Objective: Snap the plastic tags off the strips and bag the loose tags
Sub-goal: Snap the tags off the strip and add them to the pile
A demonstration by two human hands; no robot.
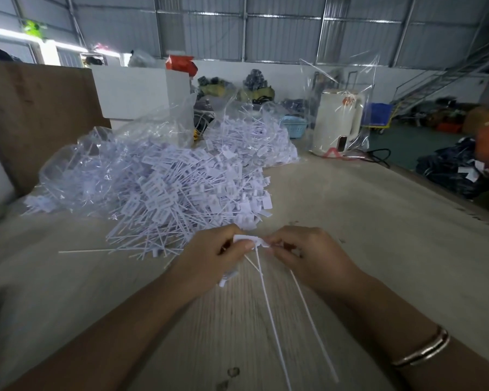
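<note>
A white tag [245,239] is pinched between the curled fingers of the left hand [209,258] and the right hand [308,253], near the middle of the table [378,221]; two thin white strips [268,306] are trailed from the tag toward the near edge; a bangle [424,349] is worn on the right wrist; a heap of tags [175,187] is spread far left, partly held in a clear bag [76,162]; a white kettle [339,119] is seen far right.

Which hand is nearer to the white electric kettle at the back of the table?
Right. The right hand lies below the white electric kettle, on its side of the table. The left hand is farther left, by the pile of tags.
</note>
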